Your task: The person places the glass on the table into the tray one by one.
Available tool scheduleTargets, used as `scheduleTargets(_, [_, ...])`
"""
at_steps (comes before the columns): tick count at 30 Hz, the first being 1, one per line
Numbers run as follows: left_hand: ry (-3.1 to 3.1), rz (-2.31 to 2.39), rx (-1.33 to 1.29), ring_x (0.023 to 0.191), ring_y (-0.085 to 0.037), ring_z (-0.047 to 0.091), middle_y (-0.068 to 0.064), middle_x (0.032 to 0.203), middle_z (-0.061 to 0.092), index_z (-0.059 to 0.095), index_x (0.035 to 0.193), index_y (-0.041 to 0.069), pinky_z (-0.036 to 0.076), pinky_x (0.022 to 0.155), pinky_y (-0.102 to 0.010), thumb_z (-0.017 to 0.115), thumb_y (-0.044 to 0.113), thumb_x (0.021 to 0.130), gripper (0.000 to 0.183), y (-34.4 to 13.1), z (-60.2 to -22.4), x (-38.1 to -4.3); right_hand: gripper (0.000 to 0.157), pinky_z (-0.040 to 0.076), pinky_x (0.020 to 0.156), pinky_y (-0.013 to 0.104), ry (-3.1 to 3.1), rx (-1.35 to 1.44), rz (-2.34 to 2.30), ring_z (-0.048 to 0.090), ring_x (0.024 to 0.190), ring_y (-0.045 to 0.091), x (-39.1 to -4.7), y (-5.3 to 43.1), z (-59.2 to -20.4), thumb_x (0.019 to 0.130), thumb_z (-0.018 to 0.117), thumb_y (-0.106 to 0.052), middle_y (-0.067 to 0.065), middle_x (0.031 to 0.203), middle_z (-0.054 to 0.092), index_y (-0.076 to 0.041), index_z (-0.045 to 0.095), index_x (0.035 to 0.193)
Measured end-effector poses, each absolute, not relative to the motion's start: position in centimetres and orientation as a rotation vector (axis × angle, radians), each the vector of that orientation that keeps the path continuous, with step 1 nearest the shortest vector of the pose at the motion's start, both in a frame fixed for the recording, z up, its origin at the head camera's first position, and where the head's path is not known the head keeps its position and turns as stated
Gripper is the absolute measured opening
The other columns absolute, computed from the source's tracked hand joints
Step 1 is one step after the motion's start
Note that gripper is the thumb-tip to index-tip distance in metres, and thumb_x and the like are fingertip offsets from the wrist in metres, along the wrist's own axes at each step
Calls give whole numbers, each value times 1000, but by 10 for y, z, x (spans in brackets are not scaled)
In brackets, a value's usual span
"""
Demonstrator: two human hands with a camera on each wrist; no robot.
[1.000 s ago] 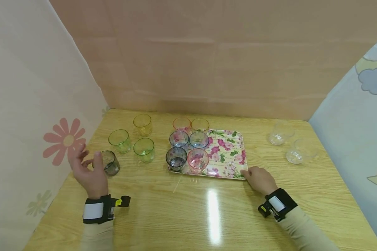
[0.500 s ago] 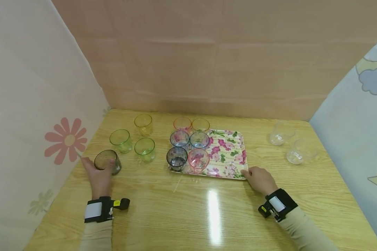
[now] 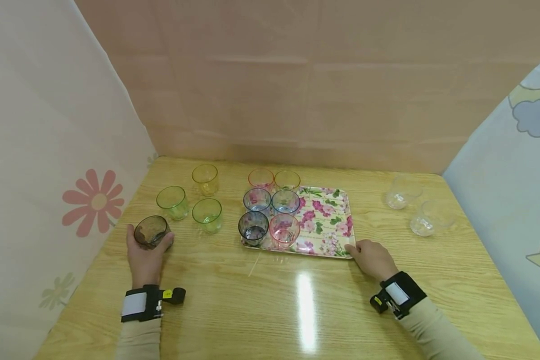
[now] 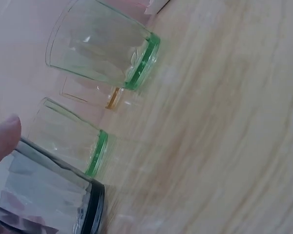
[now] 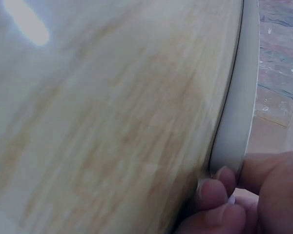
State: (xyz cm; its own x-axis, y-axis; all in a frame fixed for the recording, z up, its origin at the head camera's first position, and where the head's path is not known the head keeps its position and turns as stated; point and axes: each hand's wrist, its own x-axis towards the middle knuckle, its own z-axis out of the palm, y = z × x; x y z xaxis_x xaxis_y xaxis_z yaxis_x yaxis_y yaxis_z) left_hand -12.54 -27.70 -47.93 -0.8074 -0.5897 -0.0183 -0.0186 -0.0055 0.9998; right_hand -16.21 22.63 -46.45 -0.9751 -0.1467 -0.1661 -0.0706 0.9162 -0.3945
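Note:
In the head view my left hand (image 3: 145,262) grips a dark grey glass (image 3: 152,231) at the table's left, fingers and thumb around its side. The left wrist view has the thumb (image 4: 4,141) against this grey glass (image 4: 49,187), its base close to the tabletop; whether it touches is unclear. My right hand (image 3: 373,257) pinches the near right corner of the flowered tray (image 3: 326,225). Up close, the right wrist view has its fingers curled at the tray's pale rim (image 5: 234,112). Two green glasses (image 3: 207,215) and a yellow glass (image 3: 205,180) stand beyond the left hand.
The tray's left part bears several glasses in pairs: a dark one (image 3: 253,229), a pink one (image 3: 284,231), blue ones (image 3: 285,202), and a red (image 3: 261,179) and a yellow one (image 3: 287,179) behind. Two clear glasses (image 3: 422,225) stand at right. Walls enclose the table.
My left hand has come down from the left and taken hold of the dark grey glass. The right hand stays at the tray corner, and the tray has not moved.

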Motion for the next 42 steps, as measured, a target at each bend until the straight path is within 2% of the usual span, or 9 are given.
scheduleTargets(4, [-1882, -1825, 643, 137, -14, 24, -8, 148, 27, 14, 150, 14, 21, 111, -29, 77, 10, 76, 97, -279, -481, -126, 45, 25, 48, 28, 2885, -173, -582, 33, 45, 15, -161, 226, -464, 96, 51, -35, 0, 51, 34, -12, 42, 58])
scheduleTargets(11, [-1949, -1737, 691, 126, -21, 38, -10, 137, 41, 32, 142, 16, 30, 105, -31, 79, 17, 75, 82, -280, -481, -125, 44, 26, 48, 28, 2868, -150, -570, 35, 47, 14, -162, 226, -463, 96, 50, -36, 0, 53, 37, -12, 43, 59])
scheduleTargets(18, [-1951, -1731, 717, 121, -20, 40, -8, 131, 44, 36, 139, 14, 35, 90, -14, 80, 19, 74, 80, -277, -477, -125, 45, 26, 48, 28, 2867, -145, -568, 35, 47, 15, -162, 226, -465, 96, 50, -37, 0, 53, 36, -12, 43, 59])
scheduleTargets(21, [-1978, -1715, 722, 119, -20, 41, -7, 128, 45, 36, 139, 12, 35, 86, -12, 80, 22, 74, 79, -275, -471, -121, 45, 26, 48, 28, 2871, -150, -569, 35, 47, 15, -162, 226, -466, 96, 50, -37, 0, 53, 36, -12, 43, 59])
scheduleTargets(27, [-2066, -1674, 670, 117, -19, 43, -7, 127, 46, 35, 140, 12, 35, 85, -12, 77, 24, 78, 76, -269, -451, -112, 45, 26, 48, 28, 2873, -146, -575, 35, 47, 15, -161, 226, -465, 96, 50, -36, 0, 53, 37, -12, 43, 59])
scheduleTargets(36, [-2143, -1654, 513, 114, -16, 45, -5, 126, 48, 35, 141, 12, 37, 85, -13, 76, 17, 79, 74, -250, -420, -97, 45, 27, 47, 28, 2879, -150, -613, 35, 46, 14, -161, 226, -466, 96, 50, -36, -1, 52, 36, -12, 43, 59])
scheduleTargets(42, [-2215, -1616, 325, 113, -15, 47, -6, 127, 51, 35, 141, 14, 37, 85, -16, 76, 12, 79, 74, -232, -407, -88, 53, 27, 47, 28, 2875, -94, -617, 36, 46, 15, -162, 227, -467, 94, 47, -50, -1, 51, 36, -12, 43, 58])
